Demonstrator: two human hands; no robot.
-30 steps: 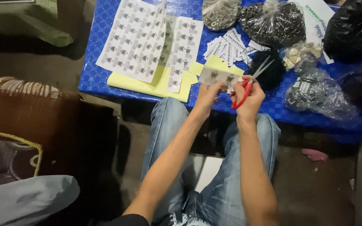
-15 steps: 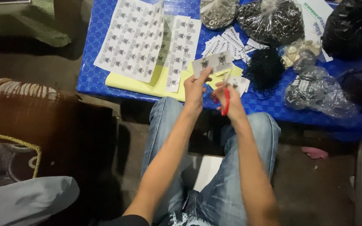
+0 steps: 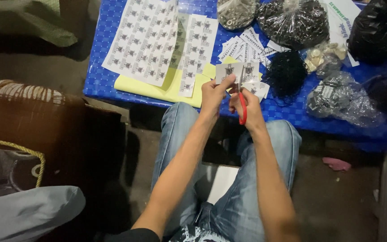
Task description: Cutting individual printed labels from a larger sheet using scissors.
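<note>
Since 0.5 s ago, the label strip (image 3: 237,71) has been lowered toward the blue table (image 3: 99,76). It is pinched by the left hand (image 3: 213,93); red scissors (image 3: 242,107) are gripped by the right hand (image 3: 247,105). Cutting between 2 labels appears underway; blade alignment seems needed next.

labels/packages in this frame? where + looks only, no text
Label strip: left hand holds it at the table edge; white, two black emblems.
Scissors: in right hand; red handles.
Label sheets: table's left; white, gridded with small dark marks.
Yellow backing sheet: beneath them.
Cut labels: loose white pile, centre.
Clear bags: far edge; dark and metallic small parts.
Black bag: far right corner.
</note>
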